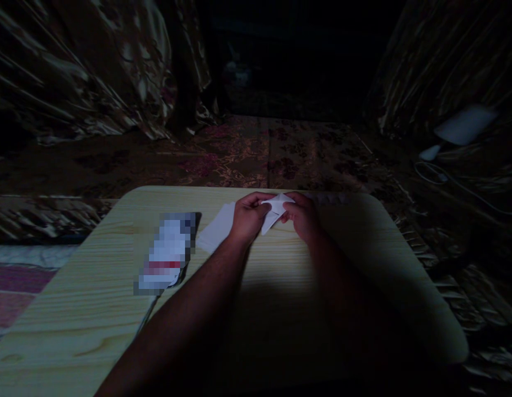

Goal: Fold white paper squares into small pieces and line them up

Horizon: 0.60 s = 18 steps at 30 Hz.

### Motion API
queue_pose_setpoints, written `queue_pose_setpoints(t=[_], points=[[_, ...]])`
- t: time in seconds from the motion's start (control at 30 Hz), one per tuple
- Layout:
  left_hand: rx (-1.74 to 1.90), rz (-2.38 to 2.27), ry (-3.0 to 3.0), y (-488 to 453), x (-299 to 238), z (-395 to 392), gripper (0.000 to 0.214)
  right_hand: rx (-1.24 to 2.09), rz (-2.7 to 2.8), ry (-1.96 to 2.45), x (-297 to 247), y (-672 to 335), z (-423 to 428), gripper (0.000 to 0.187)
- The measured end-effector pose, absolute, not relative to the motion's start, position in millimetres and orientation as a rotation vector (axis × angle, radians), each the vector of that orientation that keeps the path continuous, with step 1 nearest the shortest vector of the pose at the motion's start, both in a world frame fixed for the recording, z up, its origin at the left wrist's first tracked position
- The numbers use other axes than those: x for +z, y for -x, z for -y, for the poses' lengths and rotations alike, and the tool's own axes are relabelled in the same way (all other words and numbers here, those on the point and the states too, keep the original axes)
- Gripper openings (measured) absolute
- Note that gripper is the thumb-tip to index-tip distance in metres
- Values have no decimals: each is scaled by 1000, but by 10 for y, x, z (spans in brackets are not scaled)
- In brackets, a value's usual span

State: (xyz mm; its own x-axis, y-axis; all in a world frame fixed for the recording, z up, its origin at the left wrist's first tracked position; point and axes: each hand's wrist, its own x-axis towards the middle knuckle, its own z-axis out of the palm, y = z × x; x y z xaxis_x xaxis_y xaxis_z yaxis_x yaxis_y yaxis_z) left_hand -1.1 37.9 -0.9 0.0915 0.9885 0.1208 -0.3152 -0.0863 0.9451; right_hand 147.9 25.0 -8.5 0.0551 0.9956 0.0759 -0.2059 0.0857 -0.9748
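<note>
A small folded white paper [275,212] is held between both hands above the far part of a light wooden table [94,309]. My left hand [248,216] pinches its left side with fingers closed. On the paper's right side, my right hand [302,216] grips it with fingers curled. A flat white sheet [216,229] lies on the table just left of my left hand.
A blurred-out card or packet [167,253] lies on the table's left half. Dark patterned cushions [74,71] and a floral rug [247,154] surround the table. A white device [464,125] with a cable [435,173] rests at right.
</note>
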Motion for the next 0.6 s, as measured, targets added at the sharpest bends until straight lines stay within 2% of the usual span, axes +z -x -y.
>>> queue_pose_setpoints(t=[0.3, 0.47, 0.6], points=[[1336, -791, -1047, 14, 22, -366, 9, 1275, 1006, 932, -47, -1477, -216, 13], [1315, -844, -1034, 15, 34, -363, 9, 1299, 1009, 933, -34, -1477, -214, 13], [1316, -896, -1082, 9, 20, -360, 19, 1287, 1006, 953, -21, -1461, -213, 16]])
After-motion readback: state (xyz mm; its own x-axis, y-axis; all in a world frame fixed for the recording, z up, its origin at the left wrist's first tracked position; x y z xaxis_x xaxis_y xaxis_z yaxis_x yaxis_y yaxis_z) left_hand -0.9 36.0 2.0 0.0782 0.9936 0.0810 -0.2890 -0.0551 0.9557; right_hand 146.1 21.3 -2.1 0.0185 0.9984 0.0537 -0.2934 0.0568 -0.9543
